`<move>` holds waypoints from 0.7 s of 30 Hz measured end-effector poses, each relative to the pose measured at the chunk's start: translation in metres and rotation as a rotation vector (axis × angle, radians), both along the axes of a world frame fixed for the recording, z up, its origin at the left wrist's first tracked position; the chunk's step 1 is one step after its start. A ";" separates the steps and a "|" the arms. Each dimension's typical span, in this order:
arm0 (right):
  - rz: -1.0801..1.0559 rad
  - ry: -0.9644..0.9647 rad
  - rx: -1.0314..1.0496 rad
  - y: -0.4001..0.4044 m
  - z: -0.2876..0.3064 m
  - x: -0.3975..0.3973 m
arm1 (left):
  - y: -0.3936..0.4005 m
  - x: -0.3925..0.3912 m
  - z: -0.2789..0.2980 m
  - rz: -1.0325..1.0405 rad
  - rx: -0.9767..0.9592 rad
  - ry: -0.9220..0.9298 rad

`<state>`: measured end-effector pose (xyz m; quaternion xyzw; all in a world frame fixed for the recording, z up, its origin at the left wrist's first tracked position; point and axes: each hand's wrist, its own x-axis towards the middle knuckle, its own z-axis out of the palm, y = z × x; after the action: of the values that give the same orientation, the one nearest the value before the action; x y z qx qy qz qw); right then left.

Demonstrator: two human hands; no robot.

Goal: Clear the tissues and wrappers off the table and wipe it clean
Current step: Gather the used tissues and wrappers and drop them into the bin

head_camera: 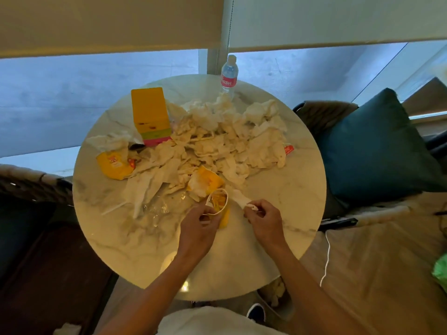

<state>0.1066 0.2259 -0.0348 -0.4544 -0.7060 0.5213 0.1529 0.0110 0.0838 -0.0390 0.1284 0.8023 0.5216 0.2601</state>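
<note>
On the near side of the round marble-patterned table, the left hand grips an open yellow snack wrapper by its mouth, while the right hand pinches a twisted white tissue just beside it. Beyond them a heap of crumpled white tissues covers the table's middle, with a yellow box left and a clear water bottle at the far edge.

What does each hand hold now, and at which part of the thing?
The left hand holds the open yellow wrapper at its near rim. The right hand pinches a white tissue at its near end.
</note>
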 end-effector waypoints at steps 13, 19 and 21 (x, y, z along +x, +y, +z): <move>-0.208 -0.050 -0.152 0.035 -0.010 0.179 | 0.029 0.107 0.016 -0.244 0.028 0.049; -0.341 -0.174 -0.255 0.048 -0.048 0.263 | 0.054 0.178 0.008 -0.397 0.013 0.006; -0.347 -0.213 -0.295 0.047 -0.062 0.289 | 0.058 0.198 -0.001 -0.474 -0.012 0.049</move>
<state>0.3954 0.2725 -0.0966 -0.6385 -0.5460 0.5337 0.0968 0.2087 0.1421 -0.0399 0.3244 0.7590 0.4377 0.3565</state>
